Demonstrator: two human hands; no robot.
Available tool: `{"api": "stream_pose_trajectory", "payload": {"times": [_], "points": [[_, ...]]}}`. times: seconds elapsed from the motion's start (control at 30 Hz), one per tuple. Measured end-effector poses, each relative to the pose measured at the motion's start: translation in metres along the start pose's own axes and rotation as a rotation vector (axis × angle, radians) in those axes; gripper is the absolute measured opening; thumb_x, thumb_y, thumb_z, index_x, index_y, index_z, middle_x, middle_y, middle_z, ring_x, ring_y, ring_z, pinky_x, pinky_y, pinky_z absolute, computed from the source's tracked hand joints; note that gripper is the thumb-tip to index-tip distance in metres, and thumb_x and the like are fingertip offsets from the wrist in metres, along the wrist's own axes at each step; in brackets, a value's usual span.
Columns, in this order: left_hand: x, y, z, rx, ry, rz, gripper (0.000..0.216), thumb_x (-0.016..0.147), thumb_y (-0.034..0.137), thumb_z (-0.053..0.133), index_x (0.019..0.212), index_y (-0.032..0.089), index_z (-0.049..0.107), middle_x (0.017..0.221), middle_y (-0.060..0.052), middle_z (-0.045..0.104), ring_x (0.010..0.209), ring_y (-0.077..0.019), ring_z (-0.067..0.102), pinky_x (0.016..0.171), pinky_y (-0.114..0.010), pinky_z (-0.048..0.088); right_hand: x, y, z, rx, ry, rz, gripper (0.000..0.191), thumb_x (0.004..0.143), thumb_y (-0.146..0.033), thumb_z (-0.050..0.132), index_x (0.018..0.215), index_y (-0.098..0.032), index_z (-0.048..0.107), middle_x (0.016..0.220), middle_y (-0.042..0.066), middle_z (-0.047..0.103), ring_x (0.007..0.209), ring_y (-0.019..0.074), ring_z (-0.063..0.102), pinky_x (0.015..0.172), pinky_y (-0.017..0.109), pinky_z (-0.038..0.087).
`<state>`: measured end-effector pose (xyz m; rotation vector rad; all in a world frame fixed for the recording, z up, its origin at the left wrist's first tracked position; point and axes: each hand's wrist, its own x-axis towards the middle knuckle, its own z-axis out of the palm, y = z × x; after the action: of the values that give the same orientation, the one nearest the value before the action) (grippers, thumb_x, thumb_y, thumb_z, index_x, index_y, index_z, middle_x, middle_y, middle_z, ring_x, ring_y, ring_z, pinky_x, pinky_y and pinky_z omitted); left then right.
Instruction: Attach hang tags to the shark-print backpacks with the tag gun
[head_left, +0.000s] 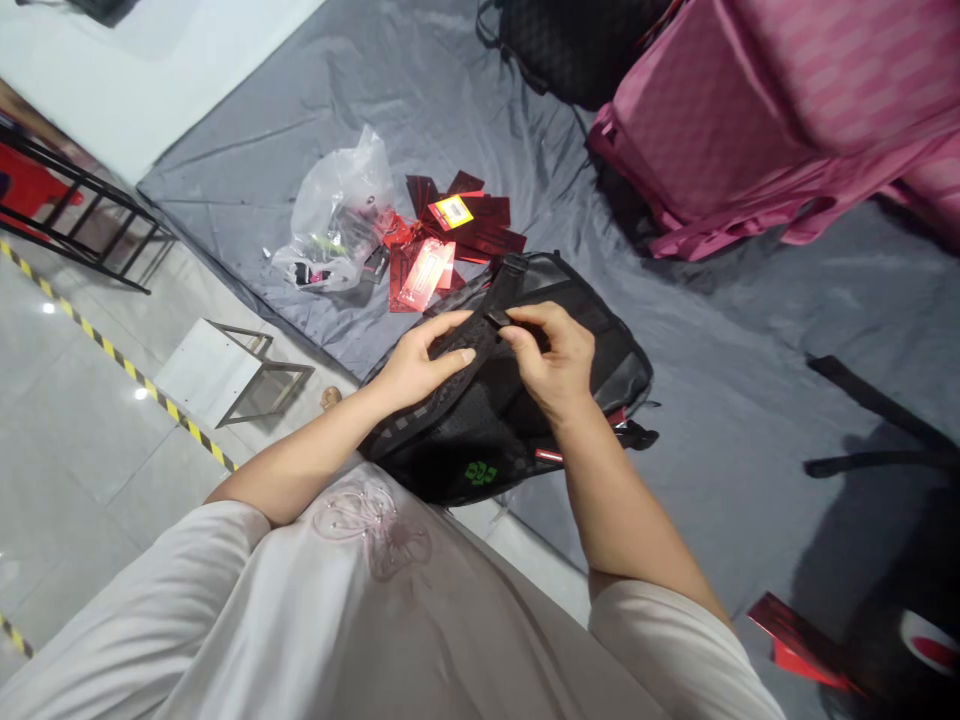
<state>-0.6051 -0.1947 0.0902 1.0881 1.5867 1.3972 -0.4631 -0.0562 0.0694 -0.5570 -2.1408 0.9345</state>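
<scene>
A black backpack (480, 400) with a small green emblem lies in front of me at the edge of the grey cloth, close against my body. My left hand (420, 365) holds its padded shoulder strap (442, 390), thumb on top and the other fingers partly hidden behind. Between the thumb and forefinger of my right hand (555, 355), a short black webbing end (498, 319) is pinched, just above the same strap. A red strip (549, 456) shows on the bag's side, below my right wrist.
Red cards (480, 235) with a yellow tag (451, 211) lie beyond the bag, next to a clear plastic bag (345, 200). Pink backpacks (720, 130) and a black bag (577, 45) stand at the upper right. A stool (214, 370) is on the floor at left.
</scene>
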Motion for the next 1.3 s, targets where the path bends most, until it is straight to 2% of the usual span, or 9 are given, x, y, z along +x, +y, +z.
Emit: {"api": "stream_pose_trajectory", "payload": {"times": [0.1,0.23,0.37,0.47,0.63,0.77,0.9,1.13,1.3], "points": [[-0.001,0.0,-0.001,-0.01,0.004,-0.019,0.052,0.083,0.049,0.072,0.124,0.019,0.063,0.128,-0.008,0.067,0.12,-0.0242,0.061,0.108,-0.039,0.044,0.001,-0.004,0.001,0.023,0.037,0.027,0.025,0.092,-0.047,0.059,0.093,-0.024,0.067,0.085,0.005,0.068,0.078,0.0204,0.066,0.072,0.035,0.052],[-0.003,-0.003,-0.004,-0.069,0.004,-0.048,0.053,0.081,0.049,0.074,0.123,0.02,0.063,0.127,-0.008,0.068,0.117,-0.0241,0.063,0.106,-0.039,0.046,0.007,0.0,0.002,0.287,0.29,0.299,0.041,0.089,-0.063,0.058,0.1,-0.025,0.061,0.077,0.001,0.059,0.065,0.016,0.06,0.059,0.03,0.049],[-0.006,-0.005,-0.005,-0.094,0.02,-0.079,0.053,0.079,0.051,0.075,0.122,0.021,0.064,0.125,-0.007,0.068,0.115,-0.0233,0.064,0.104,-0.038,0.047,0.011,-0.003,0.01,0.748,0.027,0.685,0.056,0.068,-0.072,0.075,0.082,-0.024,0.051,0.054,-0.009,0.036,0.039,0.006,0.031,0.037,0.021,0.024],[-0.004,-0.003,-0.002,-0.063,0.032,-0.099,0.048,0.082,0.053,0.072,0.115,0.018,0.066,0.116,-0.007,0.071,0.105,-0.0213,0.066,0.096,-0.035,0.05,0.011,-0.014,0.022,0.951,-0.094,0.803,0.062,0.061,-0.066,0.084,0.07,-0.023,0.04,0.049,-0.012,0.027,0.037,0.0033,0.022,0.036,0.019,0.017],[0.008,0.008,0.0,0.076,0.209,-0.006,0.052,0.082,0.047,0.074,0.123,0.021,0.059,0.089,-0.001,0.067,0.07,-0.0115,0.061,0.07,-0.025,0.05,0.009,-0.026,0.033,0.948,0.023,0.714,0.056,0.064,-0.058,0.085,0.07,-0.022,0.043,0.051,-0.012,0.032,0.037,0.0025,0.025,0.036,0.018,0.02],[0.012,0.014,0.0,0.147,0.155,0.112,0.032,0.085,0.041,0.071,0.108,0.019,0.066,0.083,0.0,0.066,0.072,-0.0113,0.061,0.068,-0.024,0.048,0.009,-0.024,0.032,0.905,0.039,0.708,0.056,0.066,-0.06,0.083,0.07,-0.022,0.043,0.051,-0.011,0.031,0.038,0.0032,0.027,0.037,0.019,0.022],[0.009,0.012,0.002,0.306,0.262,0.225,0.015,0.092,0.033,0.063,0.09,0.018,0.067,0.084,-0.001,0.069,0.077,-0.012,0.063,0.074,-0.024,0.048,0.01,-0.019,0.031,0.82,-0.005,0.65,0.052,0.071,-0.063,0.078,0.072,-0.022,0.046,0.054,-0.01,0.035,0.04,0.0044,0.03,0.038,0.02,0.026],[0.007,0.007,0.0,0.409,0.393,0.333,0.016,0.098,0.03,0.054,0.086,0.02,0.056,0.076,0.003,0.06,0.067,-0.0092,0.057,0.067,-0.022,0.044,0.001,-0.021,0.004,-0.016,0.019,0.266,0.031,0.09,-0.05,0.061,0.106,-0.024,0.056,0.081,0.0,0.065,0.071,0.0175,0.062,0.065,0.03,0.047],[0.005,0.002,-0.001,0.354,0.403,0.315,0.016,0.1,0.033,0.05,0.089,0.021,0.051,0.076,0.004,0.056,0.067,-0.009,0.054,0.066,-0.022,0.043,-0.01,-0.028,-0.007,-0.176,-0.065,0.045,0.021,0.094,-0.041,0.057,0.102,-0.023,0.063,0.093,0.005,0.071,0.079,0.0205,0.067,0.069,0.031,0.051]]}}
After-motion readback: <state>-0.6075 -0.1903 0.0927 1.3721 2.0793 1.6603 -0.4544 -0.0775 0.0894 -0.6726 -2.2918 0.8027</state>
